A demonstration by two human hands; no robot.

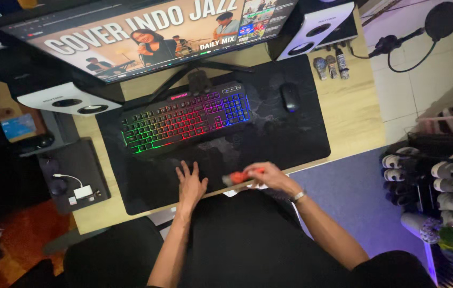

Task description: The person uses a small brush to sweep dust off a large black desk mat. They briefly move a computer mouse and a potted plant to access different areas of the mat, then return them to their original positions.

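A wooden tabletop fills the middle of the frame, and a large black desk mat covers most of it. Across the top of the frame hangs a wide monitor with a bright video page on its screen, standing on a dark forked foot. A white and black speaker sits at the left, below the screen's corner, and a second speaker stands at the upper right. In the centre of the mat lies a keyboard lit in rainbow colours, tilted slightly, with a black mouse just to its right, apart from it. Three small bottles stand near the right speaker. At the upper right corner a microphone with a round pop filter reaches over the pale floor. At the lower left of the tabletop a white cable adapter rests on a dark pad.

Near the lower edge of the mat, the left hand lies flat and released, fingers spread on the mat, holding nothing. Just right of it, the right hand, with a bracelet at the wrist, is closed around a small orange-red object. It is blurred, so its kind cannot be told; it sits at the mat's front edge, between the two hands.
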